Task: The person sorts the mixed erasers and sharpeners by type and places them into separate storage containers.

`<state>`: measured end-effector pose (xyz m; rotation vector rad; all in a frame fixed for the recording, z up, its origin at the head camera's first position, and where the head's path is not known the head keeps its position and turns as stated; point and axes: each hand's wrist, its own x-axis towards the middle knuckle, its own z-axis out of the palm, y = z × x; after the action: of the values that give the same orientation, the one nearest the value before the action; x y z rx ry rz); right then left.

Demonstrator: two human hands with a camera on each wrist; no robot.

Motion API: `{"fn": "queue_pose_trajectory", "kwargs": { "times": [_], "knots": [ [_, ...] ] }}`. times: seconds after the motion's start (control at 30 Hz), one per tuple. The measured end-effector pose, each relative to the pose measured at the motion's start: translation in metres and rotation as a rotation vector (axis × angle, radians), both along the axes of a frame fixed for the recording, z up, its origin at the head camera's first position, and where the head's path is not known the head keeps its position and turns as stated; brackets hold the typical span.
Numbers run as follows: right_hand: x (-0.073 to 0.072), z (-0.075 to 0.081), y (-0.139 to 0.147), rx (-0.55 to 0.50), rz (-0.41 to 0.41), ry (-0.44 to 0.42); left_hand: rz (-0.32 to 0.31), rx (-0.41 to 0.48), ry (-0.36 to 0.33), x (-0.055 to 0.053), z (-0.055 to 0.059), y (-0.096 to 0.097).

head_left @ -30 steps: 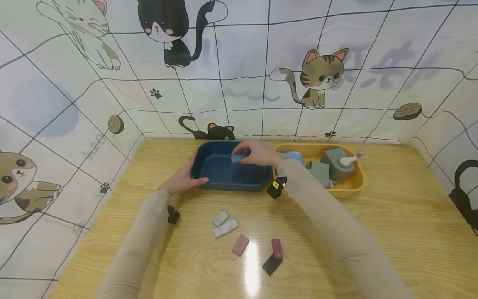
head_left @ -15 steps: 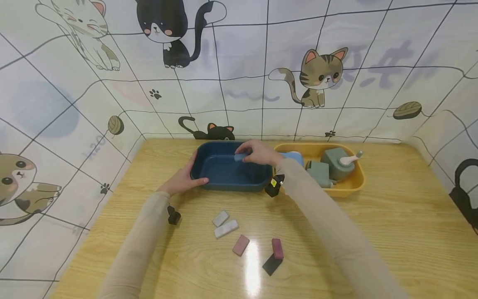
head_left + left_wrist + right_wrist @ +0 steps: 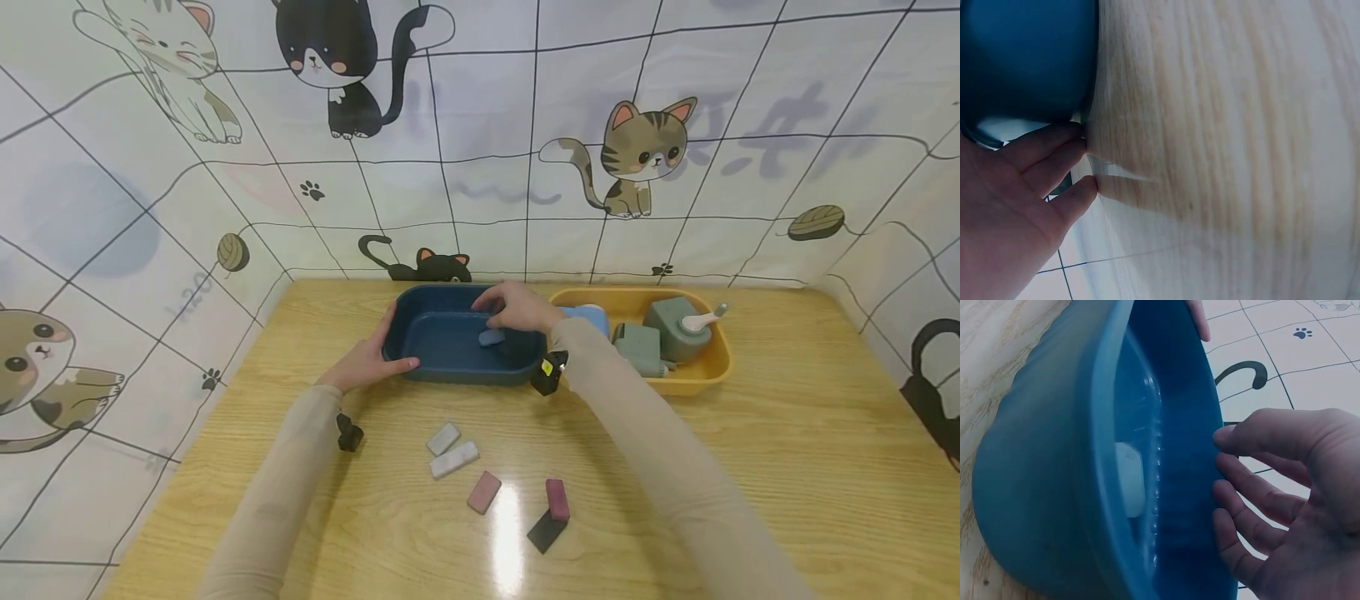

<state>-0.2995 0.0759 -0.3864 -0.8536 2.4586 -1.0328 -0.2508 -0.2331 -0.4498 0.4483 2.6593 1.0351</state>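
Observation:
A dark blue basin [image 3: 442, 375] stands at the back of the table. My left hand [image 3: 363, 362] rests against its left front corner, thumb at the front rim and straight fingers along the outer left side. Inside the basin, near its right end, lies a small light blue block [image 3: 491, 337], which looks whitish in the right wrist view [image 3: 1130, 479]. My right hand [image 3: 525, 308] is above it, holding nothing, its fingers loosely bent and spread. In the right wrist view the fingertips overlap the basin's far rim.
To the right, a yellow basin [image 3: 712, 379] holds a grey-green pump bottle [image 3: 675, 325], a grey-green item [image 3: 639, 348] and a blue item [image 3: 588, 315]. In front lie two whitish blocks [image 3: 454, 459], a pink block [image 3: 483, 492], a magenta block [image 3: 557, 499] and a dark block [image 3: 547, 531].
My right hand has shifted slightly right inside the basin and let go of the light blue block, which now lies on the basin floor. The left hand has stayed in place.

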Motion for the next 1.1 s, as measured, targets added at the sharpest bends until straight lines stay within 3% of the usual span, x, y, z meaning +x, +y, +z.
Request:
{"fn": "queue_pose_trajectory", "kwargs": {
  "times": [0.43, 0.83, 1.1],
  "knots": [
    [0.006, 0.003, 0.007, -0.019, -0.015, -0.021, -0.003, -0.011, 0.000, -0.001, -0.002, -0.003],
    [0.014, 0.007, 0.008, 0.025, 0.038, 0.074, -0.005, -0.026, -0.004, 0.001, 0.002, 0.000],
    [0.020, 0.006, 0.010, 0.002, 0.042, 0.050, -0.004, -0.022, -0.003, 0.000, 0.003, 0.002]
  ]
}}
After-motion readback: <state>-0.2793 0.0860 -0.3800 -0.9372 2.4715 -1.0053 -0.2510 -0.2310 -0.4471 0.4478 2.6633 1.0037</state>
